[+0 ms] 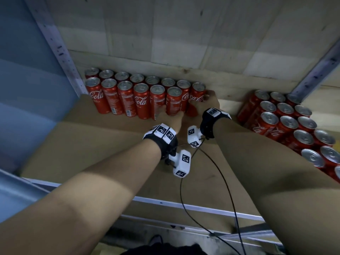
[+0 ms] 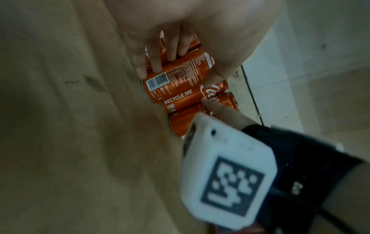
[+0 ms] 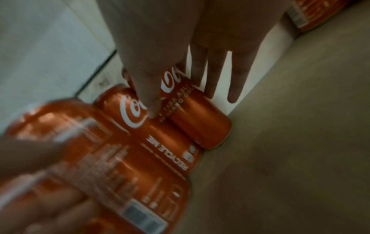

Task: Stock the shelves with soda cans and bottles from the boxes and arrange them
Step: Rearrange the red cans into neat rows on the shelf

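At shelf [image 1: 95, 137] back, L hand [image 1: 170, 115] grips can [image 1: 173, 101]; R hand [image 1: 206, 103] grips end can [image 1: 197, 95].

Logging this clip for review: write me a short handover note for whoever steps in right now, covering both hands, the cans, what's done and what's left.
Left hand: fingers curled round the front-row can at the right end of the left block, on the shelf.
Right hand: thumb and fingers around the rightmost can beside the back wall.
Done: left block stands upright in two rows at the back; a second block stands on the right.
Left: set these two cans flush, then fill the gap between the blocks and the bare front of the shelf. No boxes or bottles in view.
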